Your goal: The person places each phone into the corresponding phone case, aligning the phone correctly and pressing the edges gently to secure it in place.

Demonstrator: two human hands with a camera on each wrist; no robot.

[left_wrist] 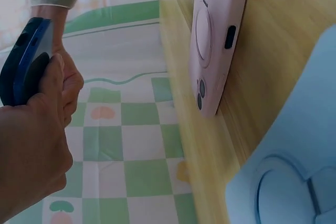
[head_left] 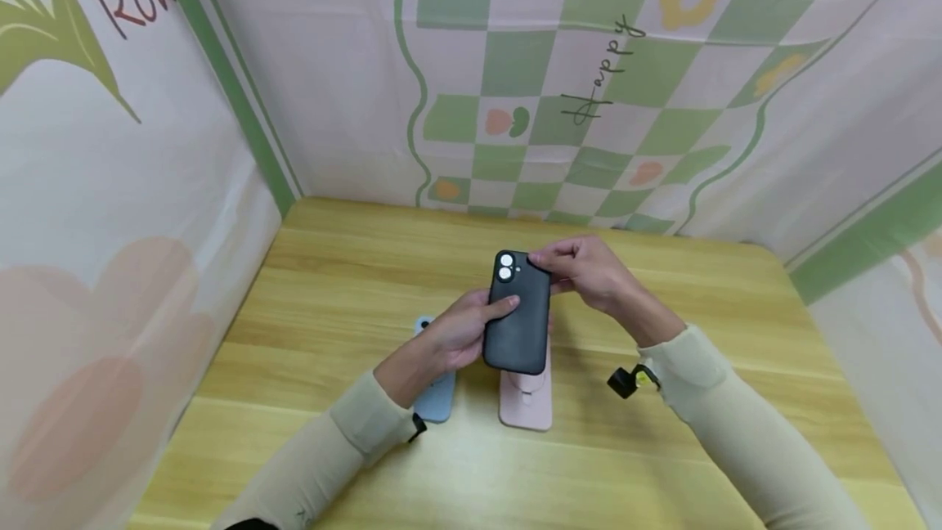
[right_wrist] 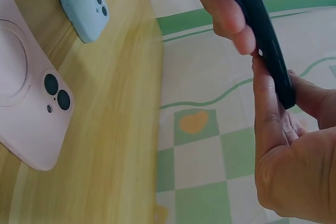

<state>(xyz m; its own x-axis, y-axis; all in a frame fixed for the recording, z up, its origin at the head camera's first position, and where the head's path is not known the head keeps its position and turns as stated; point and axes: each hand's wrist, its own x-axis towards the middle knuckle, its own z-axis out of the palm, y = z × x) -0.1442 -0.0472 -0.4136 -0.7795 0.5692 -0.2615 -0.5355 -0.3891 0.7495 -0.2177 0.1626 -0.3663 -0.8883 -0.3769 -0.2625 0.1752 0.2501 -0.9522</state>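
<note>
A phone in a black case (head_left: 518, 334) is held above the table, its back with two camera lenses turned up. My left hand (head_left: 464, 330) grips its left side, thumb lying across the back. At the top right corner, my right hand (head_left: 592, 272) pinches the case between thumb and fingers. The left wrist view shows the dark case (left_wrist: 13, 72) edge-on, with a bluish edge along it. Below it on the table lies a pink phone case (head_left: 526, 411), partly covered from above. A light blue phone case (head_left: 437, 399) lies to the left, partly behind my left forearm.
The wooden table (head_left: 353, 268) ends at a patterned cloth wall (head_left: 515, 64) at the back. More cloth hangs at the left and right sides. A small black wrist camera (head_left: 625, 383) sticks out from the right sleeve.
</note>
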